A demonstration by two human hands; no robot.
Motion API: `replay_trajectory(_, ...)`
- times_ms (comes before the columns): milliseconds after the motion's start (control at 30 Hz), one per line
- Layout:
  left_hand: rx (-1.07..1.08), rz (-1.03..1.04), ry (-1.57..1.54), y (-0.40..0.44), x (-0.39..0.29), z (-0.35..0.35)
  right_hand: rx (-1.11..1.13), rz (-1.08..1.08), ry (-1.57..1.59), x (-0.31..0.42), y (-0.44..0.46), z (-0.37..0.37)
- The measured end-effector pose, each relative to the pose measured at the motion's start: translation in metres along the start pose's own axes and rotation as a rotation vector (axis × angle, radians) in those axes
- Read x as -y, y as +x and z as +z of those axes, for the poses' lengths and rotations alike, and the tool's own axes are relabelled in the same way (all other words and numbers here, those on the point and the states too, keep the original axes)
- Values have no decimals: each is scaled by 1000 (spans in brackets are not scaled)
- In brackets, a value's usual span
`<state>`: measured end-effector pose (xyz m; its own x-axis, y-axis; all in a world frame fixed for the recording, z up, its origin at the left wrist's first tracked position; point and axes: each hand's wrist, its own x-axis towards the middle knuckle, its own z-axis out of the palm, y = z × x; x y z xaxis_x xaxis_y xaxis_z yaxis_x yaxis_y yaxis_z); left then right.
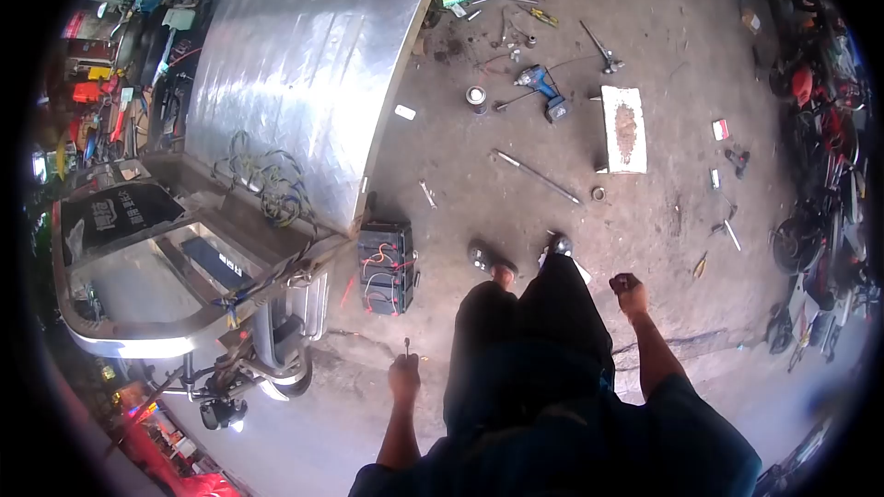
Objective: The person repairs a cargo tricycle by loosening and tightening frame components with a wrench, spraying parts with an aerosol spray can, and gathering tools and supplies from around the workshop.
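My left hand (403, 377) is closed around a short, thin metal piece (407, 346), whose tip pokes up past the fingers; its kind is not clear. Held out at my right side, my right hand (631, 295) is curled shut over something dark that I cannot make out. Ahead of my left hand stands a block of black batteries (386, 267) with orange and red wires. On the floor beyond my feet lie a long metal bar (537, 177), a small ring (599, 193) and a wrench (428, 193).
To the left stands a metal vehicle with a silver panel (304, 55) and a coil of cable (276, 186). A blue cordless power tool (545, 92), a can (476, 99), a white stool (625, 129), a hammer (603, 48) and pliers (701, 264) are scattered across the concrete floor.
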<state>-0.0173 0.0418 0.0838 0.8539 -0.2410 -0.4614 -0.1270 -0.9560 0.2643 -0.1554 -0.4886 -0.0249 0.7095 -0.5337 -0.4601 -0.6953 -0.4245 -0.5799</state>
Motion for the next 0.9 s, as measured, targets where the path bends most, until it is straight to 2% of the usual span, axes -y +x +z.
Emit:
replay_trajectory(67, -13, -77, -87, 13, -18, -4, 39, 114, -41, -15, -7, -3)
replay_trajectory(133, 3, -210, -221, 16, -38, -4, 60, 236, 50, -47, -8, -2)
replay_trajectory(233, -70, -43, -30, 16, -73, -1, 93, 286, 33, -91, 15, -10)
replay_trajectory(267, -62, -100, -57, 12, -82, 8, 104, 297, 33, -101, 24, -15)
replay_trajectory(300, -45, -156, -80, 4, -87, 20, 116, 405, 139, -92, 30, -29)
replay_trajectory(333, -34, -209, -107, 0, -95, 30, 122, 507, 246, -53, 48, -58)
replay_trajectory(367, -7, -144, -40, 1, -107, 35, 121, 603, 355, -33, 66, -76)
replay_trajectory(400, 23, -79, 27, 1, -120, 41, 114, 412, 307, -54, 81, -79)
replay_trajectory(433, 57, -14, 95, -1, -131, 44, 66, 469, 482, -37, 92, -97)
replay_trajectory(467, 92, -26, 48, 2, -144, 45, 66, 445, 495, -25, 103, -112)
replay_trajectory(533, 49, -130, -54, 9, -172, 49, 49, 463, 581, -2, 122, -140)
replay_trajectory(633, -7, -282, -188, 29, -219, 35, 77, 431, 583, -26, 143, -148)
replay_trajectory(767, -94, -401, -386, 39, -237, 26, 226, 435, 253, -51, 156, -139)
replay_trajectory(833, -99, -435, -410, 32, -228, 33, 168, 555, 383, -59, 156, -129)
replay_trajectory(867, -100, -450, -421, 26, -222, 38, 198, 488, 321, -64, 161, -122)
replay_trajectory(900, -105, -518, -440, 20, -216, 43, 259, 314, 153, -79, 171, -113)
